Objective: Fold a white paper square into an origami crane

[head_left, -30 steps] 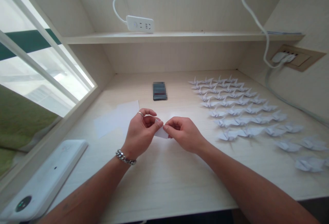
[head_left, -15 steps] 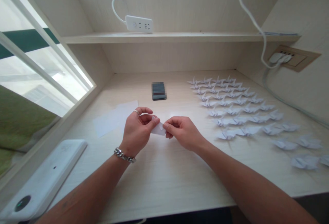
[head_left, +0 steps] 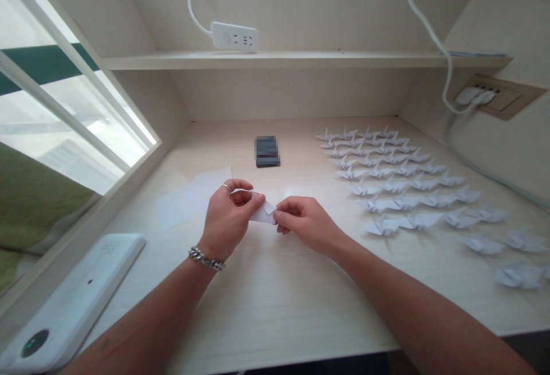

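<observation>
A small folded piece of white paper is held just above the pale wooden desk, near its middle. My left hand, with a ring and a chain bracelet, pinches the paper's left end. My right hand pinches its right end between thumb and fingers. Both hands are closed on the paper, fingertips nearly touching. Flat white paper sheets lie on the desk just left of and behind my left hand.
Several rows of folded white paper cranes cover the desk's right side. A dark phone lies at the back centre. A white device sits at the front left. A power strip rests on the shelf, cables running to a wall socket.
The paper has been turned and worked slightly between the fingertips, now a little higher and tilted. Both hands stay in about the same place.
</observation>
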`<state>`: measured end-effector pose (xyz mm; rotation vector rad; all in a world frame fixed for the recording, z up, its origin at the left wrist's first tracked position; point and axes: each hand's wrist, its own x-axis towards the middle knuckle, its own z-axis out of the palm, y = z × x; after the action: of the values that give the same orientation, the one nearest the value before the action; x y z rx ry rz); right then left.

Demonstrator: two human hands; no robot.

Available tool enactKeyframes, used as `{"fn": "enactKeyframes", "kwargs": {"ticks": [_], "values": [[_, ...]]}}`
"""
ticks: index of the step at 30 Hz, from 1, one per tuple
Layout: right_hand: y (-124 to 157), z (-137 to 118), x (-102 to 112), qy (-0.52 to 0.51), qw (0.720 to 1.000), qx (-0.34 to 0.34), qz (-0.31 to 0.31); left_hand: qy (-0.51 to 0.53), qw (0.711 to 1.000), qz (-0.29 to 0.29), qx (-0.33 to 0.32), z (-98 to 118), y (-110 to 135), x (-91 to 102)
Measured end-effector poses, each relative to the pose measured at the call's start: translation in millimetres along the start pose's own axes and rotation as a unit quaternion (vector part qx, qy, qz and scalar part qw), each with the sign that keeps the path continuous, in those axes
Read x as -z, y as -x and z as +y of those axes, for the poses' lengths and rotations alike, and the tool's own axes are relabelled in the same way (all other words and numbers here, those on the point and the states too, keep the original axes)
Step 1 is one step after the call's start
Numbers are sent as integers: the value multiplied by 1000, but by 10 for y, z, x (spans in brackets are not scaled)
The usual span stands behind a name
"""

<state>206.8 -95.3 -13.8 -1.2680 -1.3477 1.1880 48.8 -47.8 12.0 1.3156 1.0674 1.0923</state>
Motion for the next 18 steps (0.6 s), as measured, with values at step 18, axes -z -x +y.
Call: {"fn": "enactKeyframes", "kwargs": {"ticks": [18], "values": [[-25,-20,-6,-58,998,-18,23,10,999,13,-42,2,35,-35]]}}
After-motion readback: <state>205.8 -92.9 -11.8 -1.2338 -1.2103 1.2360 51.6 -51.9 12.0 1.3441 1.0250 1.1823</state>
